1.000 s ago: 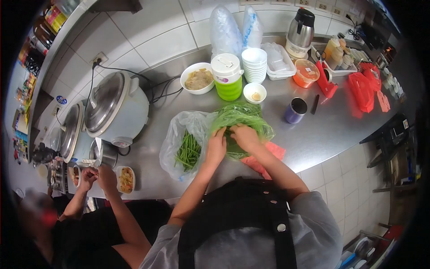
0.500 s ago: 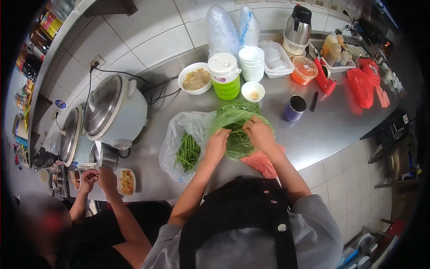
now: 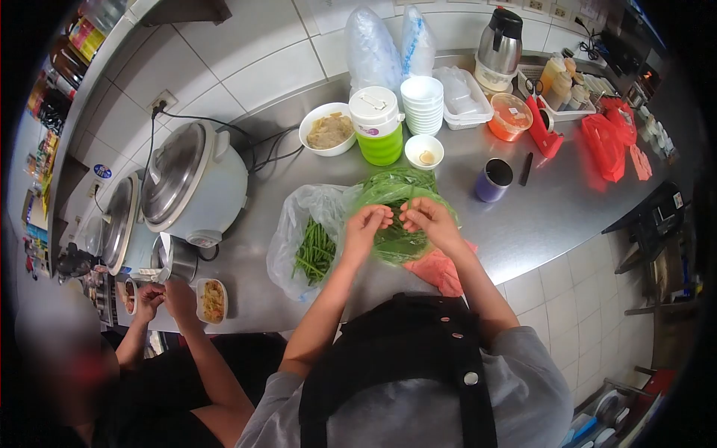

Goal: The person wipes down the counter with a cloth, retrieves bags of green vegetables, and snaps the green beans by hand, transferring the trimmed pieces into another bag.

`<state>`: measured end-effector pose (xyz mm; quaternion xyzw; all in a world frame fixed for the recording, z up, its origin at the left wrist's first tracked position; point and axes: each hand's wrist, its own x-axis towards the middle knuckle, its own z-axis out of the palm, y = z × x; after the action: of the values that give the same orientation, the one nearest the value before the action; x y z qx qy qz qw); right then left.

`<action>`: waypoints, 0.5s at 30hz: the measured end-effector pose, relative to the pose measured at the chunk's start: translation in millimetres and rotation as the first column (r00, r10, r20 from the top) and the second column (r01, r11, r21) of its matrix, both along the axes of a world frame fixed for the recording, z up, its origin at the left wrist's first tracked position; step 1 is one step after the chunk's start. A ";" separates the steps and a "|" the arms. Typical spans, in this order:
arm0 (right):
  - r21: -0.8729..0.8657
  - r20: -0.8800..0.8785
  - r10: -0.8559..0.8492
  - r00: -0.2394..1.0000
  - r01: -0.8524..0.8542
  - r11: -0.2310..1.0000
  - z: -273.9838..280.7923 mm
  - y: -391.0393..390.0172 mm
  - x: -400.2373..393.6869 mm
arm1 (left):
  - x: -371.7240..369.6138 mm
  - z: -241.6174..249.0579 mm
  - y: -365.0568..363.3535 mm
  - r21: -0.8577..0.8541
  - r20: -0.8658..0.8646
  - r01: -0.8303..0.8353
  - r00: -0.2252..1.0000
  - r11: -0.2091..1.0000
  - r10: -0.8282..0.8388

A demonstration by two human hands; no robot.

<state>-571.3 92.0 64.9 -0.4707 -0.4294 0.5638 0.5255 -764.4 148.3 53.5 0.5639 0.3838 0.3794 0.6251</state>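
Observation:
Both hands are over a green plastic bag (image 3: 441, 198) that holds long green beans (image 3: 392, 237). My left hand (image 3: 367, 226) is closed in a pinch at the bag's left side; what its fingertips hold is too small to make out. My right hand (image 3: 432, 222) faces it a short gap away, thumb and fingers pinched on what looks like a thin green bean, mostly hidden by the fingers. To the left lies a clear plastic bag (image 3: 282, 246), open, with a pile of short cut green bean pieces (image 3: 315, 250) inside.
A red cloth (image 3: 437, 275) lies by the green bag. Behind stand a green-and-white jug (image 3: 379, 134), a small white bowl (image 3: 424, 153) and stacked white bowls (image 3: 422, 104). A purple cup (image 3: 493, 181) is at right, a rice cooker (image 3: 198, 183) at left. Another person's hands (image 3: 164, 297) work at lower left.
My hands were joined by a bean stretched between their fingertips; now the fingertips are raised and turned toward each other, and no bean visibly spans the gap.

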 end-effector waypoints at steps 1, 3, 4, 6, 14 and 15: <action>-0.001 0.001 0.003 1.000 -0.003 1.000 1.4 0.2 -2.1 | 2.5 -2.4 -0.6 -0.016 0.006 0.009 1.000 1.000 -0.009; 0.079 -0.115 -0.033 0.993 0.043 0.996 6.4 0.5 -3.8 | 4.1 -4.1 -3.2 -0.036 0.006 0.082 0.997 0.996 -0.082; 0.080 -0.115 -0.038 0.993 0.047 0.996 7.4 0.6 -4.2 | 5.2 -4.3 -4.8 -0.058 0.005 0.157 0.988 0.986 -0.157; 0.072 -0.179 -0.057 0.982 0.070 0.995 8.5 1.1 -5.3 | 8.5 1.2 -10.9 -0.064 -0.007 0.187 0.982 0.980 -0.188; 0.110 0.007 0.007 1.000 -0.007 0.994 8.2 1.6 -4.7 | 6.5 -4.4 -10.7 -0.038 0.018 0.159 0.987 0.987 -0.158; 0.096 0.051 0.016 0.999 -0.021 0.995 8.2 1.2 -5.3 | 5.6 -6.7 -10.9 -0.017 0.000 0.162 0.987 0.987 -0.162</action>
<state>-576.6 93.2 73.1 -0.4548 -0.4738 0.5350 0.5315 -758.7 137.3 46.8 0.5880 0.3406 0.3238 0.6583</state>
